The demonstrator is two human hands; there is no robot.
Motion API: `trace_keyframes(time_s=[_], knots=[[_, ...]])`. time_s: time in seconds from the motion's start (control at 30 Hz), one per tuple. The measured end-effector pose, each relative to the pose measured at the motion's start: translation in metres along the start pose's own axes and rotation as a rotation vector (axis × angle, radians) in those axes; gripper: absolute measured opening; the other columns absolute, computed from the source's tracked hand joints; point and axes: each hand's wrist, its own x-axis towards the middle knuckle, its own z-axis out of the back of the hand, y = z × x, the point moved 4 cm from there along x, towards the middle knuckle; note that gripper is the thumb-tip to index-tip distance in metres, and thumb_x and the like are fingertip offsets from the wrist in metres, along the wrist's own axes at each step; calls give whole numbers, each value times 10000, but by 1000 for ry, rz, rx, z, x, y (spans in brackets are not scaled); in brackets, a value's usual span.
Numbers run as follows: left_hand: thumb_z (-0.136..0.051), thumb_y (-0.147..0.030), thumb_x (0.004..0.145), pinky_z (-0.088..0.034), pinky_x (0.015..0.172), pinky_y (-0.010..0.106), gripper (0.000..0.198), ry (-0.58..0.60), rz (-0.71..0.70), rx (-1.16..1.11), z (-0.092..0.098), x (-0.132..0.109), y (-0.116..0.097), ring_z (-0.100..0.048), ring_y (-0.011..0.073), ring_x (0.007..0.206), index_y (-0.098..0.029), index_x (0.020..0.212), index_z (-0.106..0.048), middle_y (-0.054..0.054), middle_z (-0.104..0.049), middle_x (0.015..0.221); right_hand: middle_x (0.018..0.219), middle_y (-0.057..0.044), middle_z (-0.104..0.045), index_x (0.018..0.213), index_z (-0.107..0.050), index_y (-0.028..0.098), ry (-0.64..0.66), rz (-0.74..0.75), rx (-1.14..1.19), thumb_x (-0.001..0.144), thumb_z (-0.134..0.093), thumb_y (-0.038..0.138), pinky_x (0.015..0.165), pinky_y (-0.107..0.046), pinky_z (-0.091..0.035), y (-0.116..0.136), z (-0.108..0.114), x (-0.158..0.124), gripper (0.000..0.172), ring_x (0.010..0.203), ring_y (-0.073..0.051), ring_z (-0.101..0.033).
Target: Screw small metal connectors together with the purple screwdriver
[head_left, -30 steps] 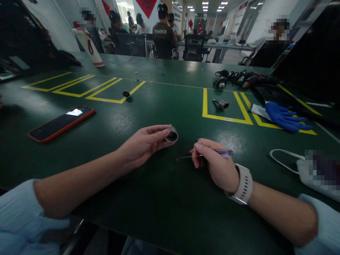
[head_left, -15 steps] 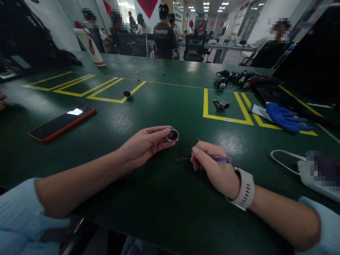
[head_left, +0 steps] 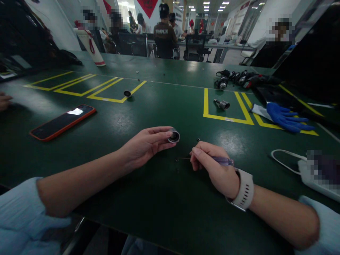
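My left hand (head_left: 148, 144) pinches a small round metal cup-shaped part (head_left: 174, 136) by its rim, its dark hollow facing me. To its right, my right hand (head_left: 211, 163) is closed around the translucent purple handle of a thin screwdriver (head_left: 222, 161). The shaft points left, and a tiny dark ring-like piece (head_left: 176, 160) sits at its tip; I cannot tell whether it is stuck on. Just beyond my right fingers lies another tiny dark nut-like piece (head_left: 198, 140). A faint dark speck (head_left: 177, 170) shows below the tip.
On the green table (head_left: 148, 212) are a phone in an orange case (head_left: 62, 122), a second metal cup (head_left: 127, 94), a metal part with a stem (head_left: 222, 104), a blue glove (head_left: 285, 117), black cabled gear (head_left: 233, 79) and a white strapped device (head_left: 317, 177). Another person's hand (head_left: 4, 101) rests far left.
The metal cup in my left hand has tilted and shifted slightly right. The screwdriver tip and the tiny piece by it have moved a little left.
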Motion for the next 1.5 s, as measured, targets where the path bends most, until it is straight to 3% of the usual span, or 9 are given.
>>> trace_keyframes(time_s=[0.3, 0.43, 0.87, 1.3, 1.5], knots=[[-591, -26, 802, -583, 763, 338, 200, 69, 54, 7, -5, -8, 7, -676, 207, 886, -99, 977, -653, 116, -685, 1003, 496, 32, -505, 597, -541, 177, -4, -36, -6, 874, -432, 260, 468, -236, -367, -3, -1, 2, 309, 479, -102, -480], [-592, -36, 805, -571, 787, 322, 188, 114, 80, 18, -8, -10, 12, -671, 197, 894, -94, 971, -658, 120, -684, 1005, 499, 31, -506, 593, -542, 174, -8, -50, 2, 870, -433, 252, 477, -241, -368, -4, -1, 2, 308, 486, -104, -484], [-621, -49, 791, -553, 835, 354, 219, 120, 81, 39, -6, -8, 15, -661, 211, 934, -106, 999, -653, 123, -675, 1041, 465, 39, -482, 566, -517, 183, -53, -57, 52, 861, -433, 254, 449, -231, -346, -6, 2, -1, 315, 453, -98, -465], [-618, -61, 800, -570, 805, 306, 269, 73, 35, 61, -4, -8, 10, -654, 201, 957, -130, 1058, -639, 108, -671, 1078, 432, 42, -430, 508, -487, 187, -76, -95, -89, 835, -444, 243, 440, -247, -321, 0, 6, 2, 335, 421, -102, -427], [-618, -44, 792, -566, 791, 246, 242, 56, -4, 54, -2, -7, 8, -663, 168, 916, -120, 1019, -656, 99, -684, 1042, 520, 18, -521, 604, -534, 174, -62, 74, -12, 898, -428, 245, 494, -237, -393, 1, 4, -4, 321, 504, -108, -502]])
